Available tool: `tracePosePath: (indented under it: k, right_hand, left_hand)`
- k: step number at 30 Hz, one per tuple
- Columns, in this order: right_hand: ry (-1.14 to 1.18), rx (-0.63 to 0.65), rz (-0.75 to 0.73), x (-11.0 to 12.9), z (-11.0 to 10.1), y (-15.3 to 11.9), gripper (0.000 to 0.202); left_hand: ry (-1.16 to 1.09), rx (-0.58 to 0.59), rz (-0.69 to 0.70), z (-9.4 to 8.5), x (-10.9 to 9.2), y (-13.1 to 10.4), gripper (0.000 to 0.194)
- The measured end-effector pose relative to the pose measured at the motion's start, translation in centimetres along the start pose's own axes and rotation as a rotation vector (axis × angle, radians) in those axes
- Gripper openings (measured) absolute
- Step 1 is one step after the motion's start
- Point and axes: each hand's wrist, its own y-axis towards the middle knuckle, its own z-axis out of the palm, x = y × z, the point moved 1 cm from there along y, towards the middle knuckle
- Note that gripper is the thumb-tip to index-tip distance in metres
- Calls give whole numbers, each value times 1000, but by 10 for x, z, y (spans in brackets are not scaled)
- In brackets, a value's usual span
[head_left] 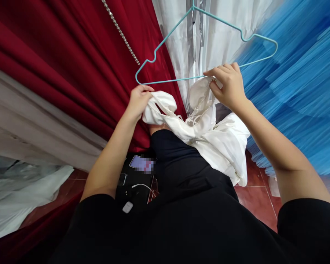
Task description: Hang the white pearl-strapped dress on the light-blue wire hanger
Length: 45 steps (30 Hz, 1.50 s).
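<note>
A white garment [220, 143] with beaded straps lies bunched over my raised thigh and hangs down to the right. My left hand [140, 99] pinches its left shoulder part, just below the left corner of a light blue hanger [170, 80]. Higher and to the right, my right hand [227, 84] grips the other strap beside the hanger's bottom bar, its fingertips at or touching the bar. The hanger hangs upright in front of me. Whether my right fingers also hold the bar cannot be made out.
Red cloth [85, 55] hangs at the left, white cloth [228, 36] behind the hanger, blue tulle [299, 91] at the right. A beaded strand [121, 33] dangles upper left. A phone [140, 163], white cable [143, 185] and small white case [128, 207] rest on a black surface.
</note>
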Motion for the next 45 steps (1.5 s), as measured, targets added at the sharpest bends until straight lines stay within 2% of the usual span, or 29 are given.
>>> tracePosePath:
  k: [3, 7, 10, 12, 14, 17, 20, 22, 25, 26, 27, 28, 30, 31, 33, 37, 39, 42, 45]
  right_hand:
    - [2, 33, 5, 9, -6, -1, 42]
    - [41, 29, 33, 18, -9, -1, 44]
    - [59, -11, 42, 15, -8, -1, 43]
    - [74, -20, 25, 12, -8, -2, 44]
    - [84, -28, 10, 11, -8, -3, 44]
    - [80, -19, 19, 13, -7, -3, 42]
    - [77, -8, 58, 13, -2, -3, 43]
    - [74, -18, 82, 11, 1, -3, 43]
    - [65, -9, 111, 9, 4, -2, 43]
    - [68, -3, 115, 10, 4, -1, 43]
    - [76, 2, 111, 11, 3, -1, 44]
    - [85, 6, 101, 12, 2, 0, 45]
    - [87, 12, 71, 14, -1, -2, 47]
    - [68, 11, 62, 14, -3, -4, 47]
    - [-18, -22, 97, 10, -7, -13, 45]
    - [-242, -233, 365, -25, -20, -32, 48]
    - [-301, -272, 471, -51, -29, -34, 47]
    - [-247, -293, 469, -84, -43, -23, 40]
    - [-149, -414, 378, -96, -56, -2, 26]
  left_hand:
    - [88, -178, 75, -28, -2, 19, 21]
    - [457, -222, 218, -61, -8, 31, 19]
    - [573, -245, 245, -75, -12, 37, 15]
    - [577, -304, 289, -76, -23, 41, 14]
    - [538, -352, 398, -68, -43, 46, 14]
    - [494, -383, 569, -44, -81, 52, 14]
    - [520, -376, 607, -18, -111, 54, 27]
    - [448, -361, 624, -4, -123, 49, 34]
    - [299, -368, 771, 14, -130, 30, 42]
    - [300, -327, 825, 20, -130, 21, 41]
    - [334, -238, 857, 28, -129, 13, 39]
    - [382, -105, 857, 36, -126, 6, 35]
    - [469, 167, 759, 52, -116, -5, 31]
    - [499, 241, 693, 59, -111, -8, 34]
    - [526, 253, 599, 68, -102, -10, 39]
    - [507, 214, 550, 65, -100, -8, 41]
    - [493, 236, 561, 56, -102, -7, 39]
    - [480, 280, 599, 43, -104, -6, 39]
    - [513, 271, 608, 38, -103, -3, 42]
